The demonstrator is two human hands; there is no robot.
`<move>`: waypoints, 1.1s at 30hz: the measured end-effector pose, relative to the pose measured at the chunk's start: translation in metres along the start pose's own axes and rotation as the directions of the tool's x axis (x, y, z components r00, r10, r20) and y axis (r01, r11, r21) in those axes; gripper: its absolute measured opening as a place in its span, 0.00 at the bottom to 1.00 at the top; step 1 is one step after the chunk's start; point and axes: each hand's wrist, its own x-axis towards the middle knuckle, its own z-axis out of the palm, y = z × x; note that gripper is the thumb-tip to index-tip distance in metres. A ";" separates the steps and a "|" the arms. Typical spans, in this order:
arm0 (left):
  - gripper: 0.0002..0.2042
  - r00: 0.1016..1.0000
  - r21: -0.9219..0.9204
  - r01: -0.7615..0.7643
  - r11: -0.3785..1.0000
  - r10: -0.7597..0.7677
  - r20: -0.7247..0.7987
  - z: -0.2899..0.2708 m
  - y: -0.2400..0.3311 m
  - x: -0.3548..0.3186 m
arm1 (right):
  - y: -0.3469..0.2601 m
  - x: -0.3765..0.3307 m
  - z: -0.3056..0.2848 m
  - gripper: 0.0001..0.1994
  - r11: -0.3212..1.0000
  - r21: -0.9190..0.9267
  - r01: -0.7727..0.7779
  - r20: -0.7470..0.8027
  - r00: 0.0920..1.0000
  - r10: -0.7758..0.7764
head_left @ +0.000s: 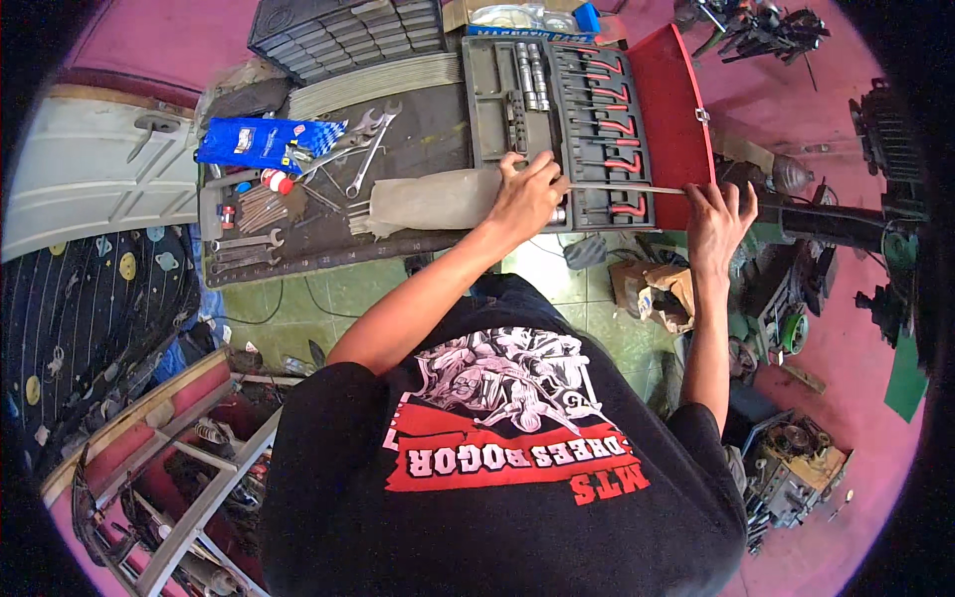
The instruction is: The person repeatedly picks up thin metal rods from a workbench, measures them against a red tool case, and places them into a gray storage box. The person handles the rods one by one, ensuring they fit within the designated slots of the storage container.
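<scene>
A thin pale strip (625, 187) runs level between my two hands, across the near part of the tool case. My left hand (525, 197) is closed round its left end, at the right end of a beige, cloth-like bundle (433, 202). My palm hides where strip and bundle meet. Ragged narrow ends show at the bundle's left, lying on the dark workbench (418, 139). With its fingertips, my right hand (720, 221) pinches the strip's other end, in front of the red case lid (674, 109).
Red-handled hex keys (609, 124) and chrome sockets (532, 78) fill the tool case's tray. Wrenches (374, 149), a blue packet (264, 142) and brown rods (264, 211) lie left on the bench. Behind stands a grey drawer cabinet (348, 40); a paper bag (657, 292) sits on the floor.
</scene>
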 end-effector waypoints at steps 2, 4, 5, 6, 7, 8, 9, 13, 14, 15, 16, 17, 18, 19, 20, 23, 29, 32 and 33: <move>0.12 1.000 -0.002 0.020 1.000 -0.020 -0.002 -0.003 -0.005 -0.001 | -0.006 0.006 -0.003 0.14 0.999 0.028 0.024 0.012 1.000 -0.024; 0.12 0.999 -0.001 0.030 1.000 -0.030 -0.011 -0.005 -0.007 -0.003 | -0.010 0.008 -0.001 0.14 0.997 0.061 0.053 -0.027 0.998 -0.052; 0.12 0.999 0.003 0.030 1.000 -0.030 -0.019 -0.006 -0.007 -0.004 | -0.012 0.009 0.002 0.14 0.996 0.071 0.063 -0.041 0.997 -0.060; 0.12 0.999 0.011 0.032 0.999 -0.031 -0.027 -0.006 -0.008 -0.005 | -0.013 0.011 0.005 0.13 0.994 0.084 0.074 -0.058 0.996 -0.069; 0.12 0.999 0.011 0.035 0.999 -0.035 -0.034 -0.006 -0.009 -0.006 | -0.016 0.013 0.007 0.13 0.992 0.097 0.085 -0.075 0.994 -0.078; 0.12 0.998 0.011 0.039 0.999 -0.038 -0.041 -0.007 -0.009 -0.008 | -0.020 0.014 0.007 0.12 0.989 0.124 0.083 -0.075 0.994 -0.074; 0.12 0.998 0.009 0.043 0.999 -0.043 -0.047 -0.006 -0.010 -0.010 | -0.025 0.016 0.008 0.12 0.986 0.140 0.091 -0.076 0.994 -0.081; 0.11 0.998 -0.014 0.030 0.999 -0.031 -0.050 -0.007 -0.011 -0.015 | -0.045 0.018 0.020 0.11 0.973 0.204 0.108 -0.118 0.989 -0.085; 0.11 0.999 -0.021 0.031 0.999 -0.032 -0.042 -0.008 -0.011 -0.017 | -0.049 0.017 0.022 0.11 0.971 0.212 0.106 -0.108 0.991 -0.085; 0.11 0.999 -0.029 0.033 0.999 -0.034 -0.034 -0.009 -0.010 -0.017 | -0.053 0.017 0.024 0.11 0.970 0.219 0.106 -0.098 0.991 -0.086; 0.11 0.999 -0.030 0.042 0.999 -0.043 -0.028 -0.010 -0.011 -0.019 | -0.056 0.016 0.028 0.12 0.968 0.229 0.104 -0.085 0.993 -0.087; 0.11 0.998 -0.031 0.052 0.998 -0.052 -0.023 -0.011 -0.012 -0.021 | -0.060 0.015 0.029 0.13 0.965 0.239 0.110 -0.092 0.992 -0.090; 0.11 0.998 -0.031 0.062 0.998 -0.062 -0.015 -0.011 -0.013 -0.023 | -0.063 0.013 0.034 0.14 0.961 0.253 0.110 -0.095 0.992 -0.088; 0.12 0.998 -0.032 0.058 0.998 -0.059 -0.022 -0.011 -0.015 -0.025 | -0.067 0.012 0.037 0.14 0.958 0.266 0.110 -0.099 0.991 -0.086; 0.12 0.998 -0.034 0.054 0.998 -0.055 -0.028 -0.011 -0.016 -0.026 | -0.070 0.011 0.040 0.14 0.953 0.284 0.110 -0.096 0.992 -0.086; 0.12 0.999 -0.017 0.046 0.999 -0.046 -0.024 -0.013 -0.017 -0.028 | -0.081 0.011 0.043 0.13 0.940 0.321 0.117 -0.095 0.991 -0.091; 0.12 0.998 0.033 0.056 0.998 -0.056 -0.010 -0.010 -0.025 -0.038 | -0.102 0.012 0.059 0.14 0.924 0.360 0.127 -0.085 0.991 -0.103; 0.12 0.999 0.044 0.053 0.998 -0.052 -0.012 -0.013 -0.025 -0.040 | -0.120 0.016 0.055 0.15 0.902 0.409 0.139 -0.063 0.990 -0.125; 0.12 0.999 0.046 0.050 0.998 -0.050 -0.009 -0.014 -0.025 -0.040 | -0.125 0.017 0.054 0.15 0.899 0.414 0.141 -0.055 0.990 -0.130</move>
